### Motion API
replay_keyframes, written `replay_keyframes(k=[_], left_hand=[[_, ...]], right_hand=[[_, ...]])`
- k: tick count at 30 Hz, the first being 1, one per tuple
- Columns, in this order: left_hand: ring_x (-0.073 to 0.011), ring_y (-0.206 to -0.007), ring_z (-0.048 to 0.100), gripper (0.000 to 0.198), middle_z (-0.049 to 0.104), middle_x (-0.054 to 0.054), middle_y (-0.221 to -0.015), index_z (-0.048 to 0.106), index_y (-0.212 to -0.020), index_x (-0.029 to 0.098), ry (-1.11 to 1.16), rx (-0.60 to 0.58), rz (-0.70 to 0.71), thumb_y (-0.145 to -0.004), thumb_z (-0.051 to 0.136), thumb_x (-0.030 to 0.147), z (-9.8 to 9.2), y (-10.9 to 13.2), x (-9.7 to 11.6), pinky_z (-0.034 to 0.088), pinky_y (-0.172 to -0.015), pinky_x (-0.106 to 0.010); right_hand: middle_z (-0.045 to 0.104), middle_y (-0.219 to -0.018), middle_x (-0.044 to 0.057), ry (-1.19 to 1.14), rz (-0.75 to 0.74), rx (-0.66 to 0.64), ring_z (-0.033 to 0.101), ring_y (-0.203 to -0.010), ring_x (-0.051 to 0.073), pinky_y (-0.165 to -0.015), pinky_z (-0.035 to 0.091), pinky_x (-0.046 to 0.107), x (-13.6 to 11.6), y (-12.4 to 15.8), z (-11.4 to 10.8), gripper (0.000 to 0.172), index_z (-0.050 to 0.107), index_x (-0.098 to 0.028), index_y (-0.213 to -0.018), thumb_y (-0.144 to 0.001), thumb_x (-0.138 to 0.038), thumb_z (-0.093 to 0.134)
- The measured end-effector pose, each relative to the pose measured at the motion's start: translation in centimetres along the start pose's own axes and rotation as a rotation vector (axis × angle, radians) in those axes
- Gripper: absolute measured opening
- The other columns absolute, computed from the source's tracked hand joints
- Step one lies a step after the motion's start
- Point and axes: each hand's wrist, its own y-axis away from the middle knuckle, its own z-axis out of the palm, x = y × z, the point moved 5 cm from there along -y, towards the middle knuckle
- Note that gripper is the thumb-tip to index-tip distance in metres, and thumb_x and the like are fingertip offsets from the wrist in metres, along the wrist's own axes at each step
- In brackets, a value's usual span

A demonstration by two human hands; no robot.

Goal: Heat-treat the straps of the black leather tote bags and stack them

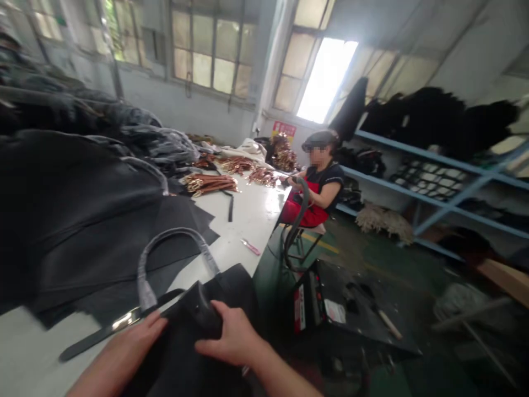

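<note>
Workshop wall [144,91] with paned windows [202,69] rises behind a white table [233,240]. At the table's near edge is a black bag [176,353]. Left hand [138,342] and right hand [237,336] touch it; I cannot tell whether their fingers grip. Pink-handled snips [250,247] lie beyond.

One cam on this setup, worn on the head, facing forward and down past the wearer's own arms. The left hand [144,337] and right hand [235,334] are super close, bottom of frame, along with the black bag [177,347]. The white table [258,207] runs away from the lens, the seated co-worker [316,184] is farther off, and the windows [202,49] are way at the back. The view's kinda tilted too, window frames lean.
</note>
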Motion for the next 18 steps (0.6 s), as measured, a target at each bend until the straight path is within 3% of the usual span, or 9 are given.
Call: replay_keyframes(k=[4,8,11,13,15,16,18], left_hand=[[-0.0254,-0.104,0.065,0.047,0.069,-0.004,-0.115,0.072,-0.101,0.024,-0.078,-0.092,0.002,-0.073,0.039,0.004,0.5,-1.0,-1.0,0.051,-0.092,-0.031],[-0.0234,-0.096,0.068,0.051,0.067,-0.01,-0.115,0.07,-0.103,0.019,-0.192,-0.096,-0.007,-0.072,0.035,-0.002,0.7,-1.1,0.2,0.052,-0.087,-0.031],[-0.0243,-0.087,0.068,0.049,0.068,-0.014,-0.105,0.068,-0.098,0.015,-0.213,-0.092,-0.055,-0.072,0.032,-0.006,0.9,-0.9,1.0,0.052,-0.082,-0.035],[-0.025,-0.087,0.067,0.041,0.067,-0.014,-0.098,0.066,-0.091,0.014,-0.092,-0.052,-0.052,-0.073,0.034,-0.005,0.5,-0.6,1.5,0.05,-0.081,-0.037],[-0.0254,-0.086,0.066,0.024,0.066,-0.013,-0.089,0.061,-0.077,0.015,0.186,0.042,-0.078,-0.078,0.041,0.003,-0.3,-0.3,1.4,0.049,-0.08,-0.037],[-0.0242,-0.08,0.066,0.018,0.065,-0.011,-0.081,0.057,-0.071,0.015,0.364,0.073,-0.152,-0.081,0.044,0.008,-0.4,-0.2,0.8,0.05,-0.077,-0.035],[-0.0188,-0.064,0.065,0.02,0.062,-0.006,-0.068,0.053,-0.075,0.017,0.463,0.102,-0.279,-0.088,0.038,0.018,-0.3,0.0,-0.5,0.051,-0.064,-0.029]], right_hand=[[0.072,-0.107,0.006,-0.004,0.014,-0.037,0.065,-0.104,0.03,-0.084,0.053,0.033,0.5,0.0,0.6,0.083,0.053,-0.019,-0.134,-0.061,-0.049,0.077],[0.068,-0.116,0.01,0.011,0.005,-0.03,0.061,-0.11,0.031,-0.089,0.05,0.034,0.4,0.0,0.8,0.081,0.05,-0.017,-0.136,-0.065,-0.045,0.076],[0.071,-0.11,0.009,-0.017,-0.033,-0.049,0.065,-0.102,0.028,-0.087,0.051,0.033,0.1,0.0,0.8,0.073,0.054,-0.016,-0.132,-0.066,-0.037,0.076],[0.073,-0.101,0.006,-0.065,-0.055,-0.072,0.068,-0.092,0.026,-0.081,0.053,0.032,-0.1,0.1,0.9,0.067,0.056,-0.016,-0.13,-0.067,-0.032,0.074],[0.074,-0.102,0.008,-0.099,-0.067,-0.044,0.068,-0.092,0.026,-0.082,0.052,0.034,-0.1,0.0,0.8,0.065,0.056,-0.014,-0.13,-0.068,-0.03,0.072],[0.073,-0.103,0.008,-0.102,-0.064,-0.048,0.068,-0.093,0.027,-0.083,0.052,0.035,0.1,-0.2,0.8,0.064,0.056,-0.014,-0.129,-0.069,-0.031,0.071],[0.074,-0.098,0.008,-0.101,-0.041,-0.08,0.068,-0.09,0.028,-0.079,0.054,0.036,0.7,-0.7,1.1,0.064,0.056,-0.014,-0.13,-0.071,-0.036,0.069]])
